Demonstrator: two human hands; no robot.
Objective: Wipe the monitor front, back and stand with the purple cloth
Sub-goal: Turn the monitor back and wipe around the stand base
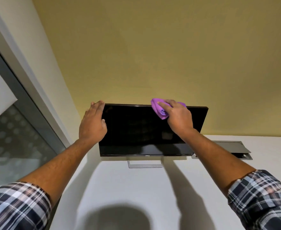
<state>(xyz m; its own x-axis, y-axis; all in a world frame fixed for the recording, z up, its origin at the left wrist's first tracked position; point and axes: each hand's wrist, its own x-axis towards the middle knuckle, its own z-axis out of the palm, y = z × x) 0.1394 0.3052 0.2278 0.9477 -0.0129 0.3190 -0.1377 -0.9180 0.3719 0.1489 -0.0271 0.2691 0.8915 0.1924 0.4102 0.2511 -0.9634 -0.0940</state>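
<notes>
The monitor (146, 130) stands on a white counter (136, 188), screen dark, its stand (144, 164) showing just below the bottom edge. The left hand (93, 121) grips the monitor's upper left corner, fingers reaching over the top edge and thumb lying on the screen. The right hand (178, 116) holds the bunched purple cloth (160, 108) against the top edge of the monitor, fingers curled over it; the cloth sticks out to the left of that hand. Right of the right forearm, a grey cable hatch (232, 147) sits in the counter, lid raised.
</notes>
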